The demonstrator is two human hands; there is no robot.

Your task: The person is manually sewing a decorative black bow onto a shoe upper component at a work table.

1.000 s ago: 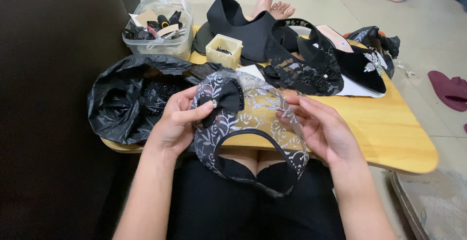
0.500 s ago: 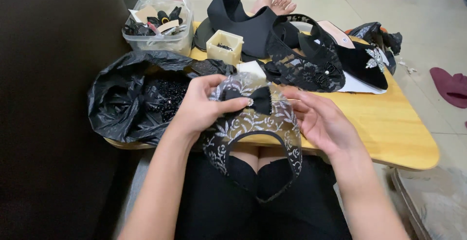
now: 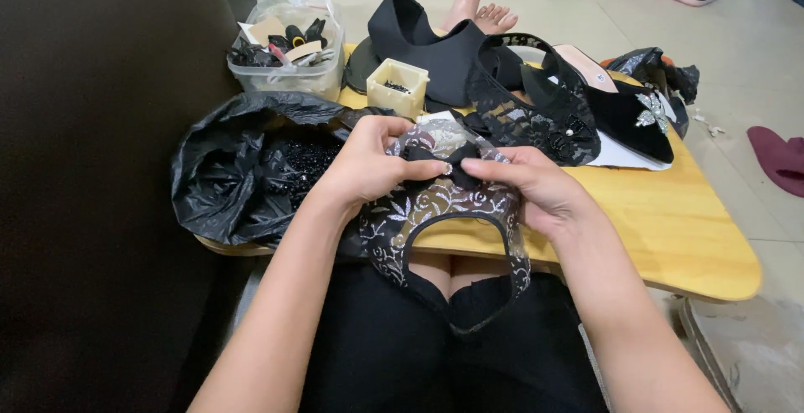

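Both my hands hold a sheer shoe upper (image 3: 435, 216) with a silver floral pattern and a black edge, over my lap at the near edge of the wooden table (image 3: 670, 229). A small black bow (image 3: 435, 162) sits on its top. My left hand (image 3: 364, 166) pinches the bow's left side. My right hand (image 3: 536, 187) grips the upper's right side, fingertips at the bow.
A black plastic bag (image 3: 243, 170) of black beads lies at the left. Behind it stand a clear tub (image 3: 289, 40) of small parts and a small cream box (image 3: 398, 86). Black shoe uppers (image 3: 444, 49), a lace piece (image 3: 536, 124) and a black shoe with a jewelled ornament (image 3: 632, 116) cover the back. Someone's bare feet (image 3: 481, 2) rest beyond.
The upper has been lifted and turned more upright toward me. My hands have drawn closer together at the bow.
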